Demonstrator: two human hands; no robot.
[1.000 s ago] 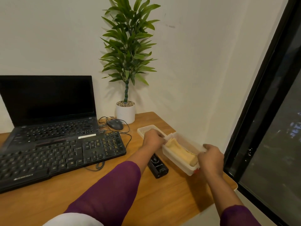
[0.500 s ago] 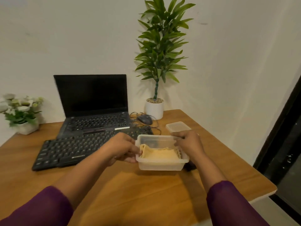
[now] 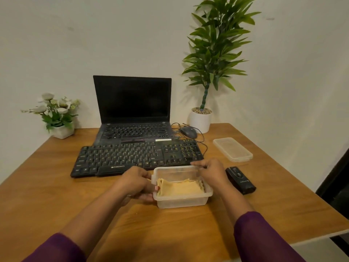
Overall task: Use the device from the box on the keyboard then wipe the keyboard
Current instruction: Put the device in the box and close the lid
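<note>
While held at both ends, box [image 3: 181, 202]: clear plastic, lidless, down on the table [image 3: 56, 195]; gripped from two sides, probably to keep it level and square while being set.
Left hand [image 3: 134, 184]: curled round the box's left wall, thumb up at the rim beside the cloth; firm hold on the box.
Right hand [image 3: 211, 172]: at the box's far right corner, fingers hooked over the rim; gripping the box as well.
Cloth [image 3: 179, 188]: inside the box, yellow, folded in layers; likely left there until the wiping step.
Device [image 3: 240, 180]: black, lying flat just right of the box, touched by neither hand; already out, so seemingly ready to be picked up first.
Keyboard [image 3: 132, 157]: just behind the box; touching or not, cannot tell; close, apparently for a short reach.
Lid [image 3: 232, 149]: behind and right of the box, well apart, out of the way.
Laptop [image 3: 132, 110]: further behind the box, open, screen dark.
Mouse [image 3: 188, 132]: behind the box, slightly right, cable trailing.
Plant [image 3: 213, 53]: far behind and right of the box.
Flowers [image 3: 54, 112]: far behind and left of the box.
Count: one box, one lid, one cloth, one device, one keyboard, one laptop, one mouse, two pots of greenery, two hands.
</note>
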